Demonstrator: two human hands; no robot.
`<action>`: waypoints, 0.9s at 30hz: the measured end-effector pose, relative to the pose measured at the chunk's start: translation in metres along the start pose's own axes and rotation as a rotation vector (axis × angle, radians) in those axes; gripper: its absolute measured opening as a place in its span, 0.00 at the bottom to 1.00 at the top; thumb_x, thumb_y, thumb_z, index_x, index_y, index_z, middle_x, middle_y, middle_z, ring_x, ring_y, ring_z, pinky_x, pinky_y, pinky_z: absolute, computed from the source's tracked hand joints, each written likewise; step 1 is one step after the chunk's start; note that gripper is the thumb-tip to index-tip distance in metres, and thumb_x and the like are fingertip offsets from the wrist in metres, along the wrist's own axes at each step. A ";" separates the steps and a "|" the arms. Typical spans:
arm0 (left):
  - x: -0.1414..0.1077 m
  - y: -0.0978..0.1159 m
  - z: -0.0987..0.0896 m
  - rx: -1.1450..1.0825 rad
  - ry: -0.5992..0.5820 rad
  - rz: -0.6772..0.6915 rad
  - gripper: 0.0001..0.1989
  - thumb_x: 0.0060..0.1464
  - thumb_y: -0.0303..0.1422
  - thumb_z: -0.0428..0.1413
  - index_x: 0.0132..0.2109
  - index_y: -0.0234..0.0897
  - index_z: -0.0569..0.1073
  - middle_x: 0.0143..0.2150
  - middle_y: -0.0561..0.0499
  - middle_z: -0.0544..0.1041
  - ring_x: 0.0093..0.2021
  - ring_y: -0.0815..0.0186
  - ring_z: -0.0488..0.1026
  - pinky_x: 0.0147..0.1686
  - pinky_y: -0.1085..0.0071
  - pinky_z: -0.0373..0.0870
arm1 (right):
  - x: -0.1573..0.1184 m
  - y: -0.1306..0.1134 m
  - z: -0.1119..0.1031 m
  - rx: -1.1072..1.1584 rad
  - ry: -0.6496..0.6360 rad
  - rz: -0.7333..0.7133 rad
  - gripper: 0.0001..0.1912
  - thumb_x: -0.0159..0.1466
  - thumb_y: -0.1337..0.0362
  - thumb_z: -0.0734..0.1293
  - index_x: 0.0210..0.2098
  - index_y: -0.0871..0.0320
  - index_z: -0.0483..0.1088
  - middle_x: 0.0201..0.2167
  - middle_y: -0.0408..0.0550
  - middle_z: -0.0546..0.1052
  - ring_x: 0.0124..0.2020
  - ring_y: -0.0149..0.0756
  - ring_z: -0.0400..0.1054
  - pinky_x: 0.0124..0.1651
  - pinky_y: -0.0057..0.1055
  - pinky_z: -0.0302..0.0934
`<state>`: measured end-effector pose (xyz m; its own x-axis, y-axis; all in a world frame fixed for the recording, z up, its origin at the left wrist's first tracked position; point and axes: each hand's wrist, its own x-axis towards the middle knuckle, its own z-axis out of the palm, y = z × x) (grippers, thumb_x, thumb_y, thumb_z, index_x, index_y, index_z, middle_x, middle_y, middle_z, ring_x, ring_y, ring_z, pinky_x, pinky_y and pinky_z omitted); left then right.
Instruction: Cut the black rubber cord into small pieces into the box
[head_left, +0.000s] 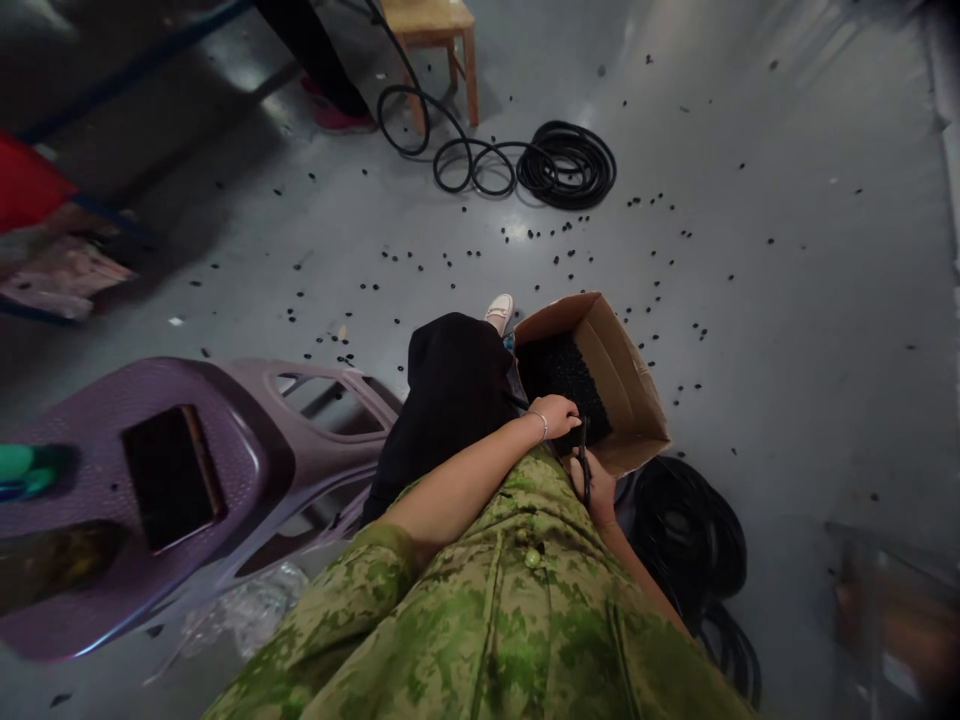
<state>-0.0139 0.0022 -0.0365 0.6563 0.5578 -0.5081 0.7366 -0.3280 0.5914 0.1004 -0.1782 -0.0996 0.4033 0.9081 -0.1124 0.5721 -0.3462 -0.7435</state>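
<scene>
My left hand [559, 415], with a bracelet at its wrist, is closed over the near side of an open cardboard box [622, 370]. A thin black hose [516, 400] shows beside its wrist and seems to run into its fingers. Just below, my right hand [598, 485] grips a dark, narrow tool that looks like scissors [584, 450], its blades pointing up beside the left fingertips. Many small black pieces [559, 375] fill the bottom of the box. Where blades and hose meet is too small to make out.
Black hose coils lie ahead [568, 165] and at my right [686, 535]. Small black pieces are scattered over the grey floor [787, 350]. At left, a purple plastic chair [247, 400] bears a phone [172, 475]. A wooden stool [431, 20] and another person's leg [319, 55] are farther off.
</scene>
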 end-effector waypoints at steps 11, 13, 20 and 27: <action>0.006 -0.005 0.006 -0.025 0.007 0.051 0.14 0.62 0.40 0.54 0.48 0.48 0.81 0.48 0.52 0.82 0.49 0.63 0.77 0.47 0.71 0.71 | 0.008 -0.017 -0.008 0.309 -0.148 0.168 0.30 0.63 0.45 0.64 0.55 0.60 0.72 0.30 0.48 0.80 0.29 0.38 0.73 0.36 0.34 0.68; 0.007 -0.005 0.007 -0.054 0.013 0.062 0.13 0.61 0.40 0.54 0.46 0.47 0.82 0.46 0.53 0.83 0.46 0.64 0.77 0.45 0.72 0.71 | 0.014 -0.022 -0.008 0.394 -0.173 0.216 0.31 0.62 0.45 0.66 0.55 0.60 0.72 0.31 0.48 0.80 0.30 0.39 0.74 0.36 0.34 0.68; 0.004 -0.003 0.004 -0.030 0.008 0.116 0.13 0.61 0.39 0.53 0.43 0.45 0.83 0.44 0.52 0.83 0.45 0.64 0.77 0.42 0.73 0.69 | 0.024 -0.024 -0.005 0.439 -0.196 0.280 0.31 0.57 0.43 0.69 0.51 0.58 0.72 0.34 0.49 0.79 0.34 0.41 0.74 0.36 0.34 0.68; -0.001 0.001 0.000 0.063 0.023 0.161 0.14 0.63 0.38 0.51 0.42 0.45 0.82 0.47 0.51 0.82 0.49 0.61 0.76 0.48 0.70 0.68 | 0.022 -0.022 -0.004 0.413 -0.193 0.229 0.28 0.60 0.48 0.66 0.54 0.56 0.70 0.39 0.48 0.79 0.35 0.37 0.72 0.40 0.33 0.67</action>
<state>-0.0135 0.0013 -0.0359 0.7630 0.5116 -0.3951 0.6318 -0.4608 0.6233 0.0998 -0.1516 -0.0828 0.3240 0.8601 -0.3940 0.1383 -0.4551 -0.8796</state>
